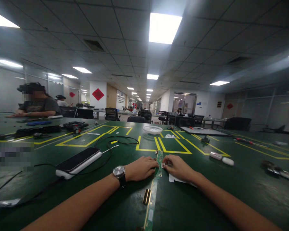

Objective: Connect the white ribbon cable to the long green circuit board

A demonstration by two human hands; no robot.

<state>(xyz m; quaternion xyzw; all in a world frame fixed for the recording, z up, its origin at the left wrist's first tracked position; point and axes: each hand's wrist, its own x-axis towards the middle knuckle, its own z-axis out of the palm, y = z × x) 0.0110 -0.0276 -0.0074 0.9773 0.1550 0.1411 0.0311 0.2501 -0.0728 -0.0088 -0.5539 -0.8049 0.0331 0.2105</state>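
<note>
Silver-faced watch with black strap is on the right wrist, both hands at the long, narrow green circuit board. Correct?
Wrong wrist: the head view shows the silver-faced watch with black strap on the left. Both hands, left and right, are at the long, narrow green circuit board.

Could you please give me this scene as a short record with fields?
Left hand: palm down, fingertips at the left edge of the circuit board strip
Right hand: fingers bent, at the strip's right edge by a small white piece
Left wrist: round-faced watch
Surface: green table with yellow tape outlines
Left of hands: black-topped white device, dark cables
Beyond hands: white round basket
Far left: seated person in dark headgear
</note>
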